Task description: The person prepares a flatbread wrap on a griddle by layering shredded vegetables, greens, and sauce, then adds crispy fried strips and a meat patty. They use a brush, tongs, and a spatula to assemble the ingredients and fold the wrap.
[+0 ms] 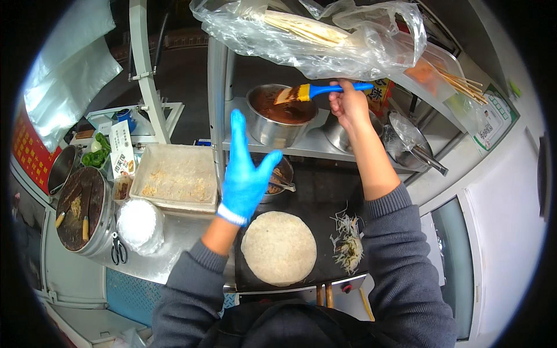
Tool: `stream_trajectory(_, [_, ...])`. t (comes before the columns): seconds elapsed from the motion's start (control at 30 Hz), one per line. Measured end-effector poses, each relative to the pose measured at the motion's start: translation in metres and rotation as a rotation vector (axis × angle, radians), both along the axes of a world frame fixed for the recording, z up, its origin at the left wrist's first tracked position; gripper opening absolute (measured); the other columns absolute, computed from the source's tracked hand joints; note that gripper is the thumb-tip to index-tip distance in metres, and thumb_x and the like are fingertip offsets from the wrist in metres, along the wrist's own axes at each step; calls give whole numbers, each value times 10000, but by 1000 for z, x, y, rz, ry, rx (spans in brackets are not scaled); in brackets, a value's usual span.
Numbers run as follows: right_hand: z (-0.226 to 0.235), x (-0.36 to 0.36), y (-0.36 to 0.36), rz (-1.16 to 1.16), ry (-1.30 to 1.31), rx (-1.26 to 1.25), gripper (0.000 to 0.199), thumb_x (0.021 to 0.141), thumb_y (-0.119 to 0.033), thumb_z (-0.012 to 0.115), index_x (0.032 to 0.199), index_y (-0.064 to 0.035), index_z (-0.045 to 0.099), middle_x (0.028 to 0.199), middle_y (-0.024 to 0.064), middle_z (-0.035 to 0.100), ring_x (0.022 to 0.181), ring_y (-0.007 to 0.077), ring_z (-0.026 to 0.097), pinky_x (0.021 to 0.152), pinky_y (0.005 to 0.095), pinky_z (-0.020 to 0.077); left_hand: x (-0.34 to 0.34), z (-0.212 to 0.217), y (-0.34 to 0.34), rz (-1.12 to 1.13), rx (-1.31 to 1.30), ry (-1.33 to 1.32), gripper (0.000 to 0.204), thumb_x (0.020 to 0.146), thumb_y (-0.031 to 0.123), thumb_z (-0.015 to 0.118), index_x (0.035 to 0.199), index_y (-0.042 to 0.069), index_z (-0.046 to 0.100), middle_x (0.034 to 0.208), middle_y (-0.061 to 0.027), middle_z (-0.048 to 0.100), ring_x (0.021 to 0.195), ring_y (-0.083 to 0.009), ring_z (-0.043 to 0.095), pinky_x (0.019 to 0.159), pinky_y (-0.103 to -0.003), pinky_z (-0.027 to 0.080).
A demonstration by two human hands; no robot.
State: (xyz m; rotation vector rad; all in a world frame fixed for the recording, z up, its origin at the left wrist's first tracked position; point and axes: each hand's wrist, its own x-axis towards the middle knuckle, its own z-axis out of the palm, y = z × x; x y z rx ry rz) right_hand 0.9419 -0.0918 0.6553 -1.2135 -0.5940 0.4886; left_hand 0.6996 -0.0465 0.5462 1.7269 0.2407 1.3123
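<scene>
My right hand [349, 107], bare, grips the blue handle of a basting brush [322, 90]. The brush's pale bristles, stained with brown sauce, hang over a steel pot [276, 134] of dark red-brown sauce on the shelf. My left hand [246, 174], in a blue glove, is raised with fingers stretched and apart, holding nothing; it is in front of the pot's left side. Below it a round flatbread [279, 248] lies flat on the black griddle [319, 214]. To its right is a small heap of shredded vegetables [348, 243].
Left stand a shallow tray [174, 168] with crumbs, a white plastic-wrapped bundle [140, 225], black scissors [119, 249] and a round chopping board [75, 197] with knives. A bowl with tongs [282, 180] sits behind the griddle. Overhead, a clear bag of skewers [313, 35] hangs low over the shelf.
</scene>
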Motion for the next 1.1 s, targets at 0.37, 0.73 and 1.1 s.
stream_trajectory(0.37, [1, -10, 22, -134, -659, -408, 294, 918, -273, 535, 903, 0, 643, 562, 67, 547, 407, 144, 467, 375, 277, 347, -43, -34, -25, -73, -41, 185, 875, 848, 17, 666, 1516, 70, 103, 1536, -210, 228, 1398, -316, 303, 1122, -384, 308])
stream_trajectory(0.73, [1, -20, 29, -85, -207, -114, 266, 907, -218, 518, 870, 14, 640, 563, 86, 558, 381, 148, 436, 369, 292, 335, -11, 4, 11, -311, -371, 31, 900, 892, 35, 627, 1537, 203, 21, 1523, -247, 214, 1395, -326, 295, 1092, -408, 349])
stream_trajectory(1.1, [-10, 0, -19, -12, 166, 228, 259, 944, -234, 483, 1008, 7, 555, 592, 62, 516, 417, 136, 397, 370, 259, 263, -84, -90, -56, -257, -296, 398, 740, 873, 107, 676, 1482, 55, 258, 1487, -166, 362, 1372, -276, 360, 1104, -390, 333])
